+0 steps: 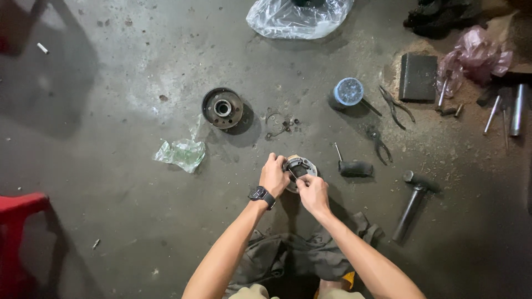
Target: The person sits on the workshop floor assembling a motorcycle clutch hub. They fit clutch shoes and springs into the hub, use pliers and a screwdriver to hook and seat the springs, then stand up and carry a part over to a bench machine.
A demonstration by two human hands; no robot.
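Both hands gripping round metal clutch part.

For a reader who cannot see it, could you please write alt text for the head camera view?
Seen from above, the left hand and right hand hold a round metal part on a grey concrete floor. Beyond lie a round hub, a hammer, pliers and a clear plastic bag.

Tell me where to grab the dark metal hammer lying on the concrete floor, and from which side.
Grip the dark metal hammer on its long straight handle, near the lower end, coming from above. It lies flat on the concrete floor, head pointing away, with bare floor on both sides of the handle.
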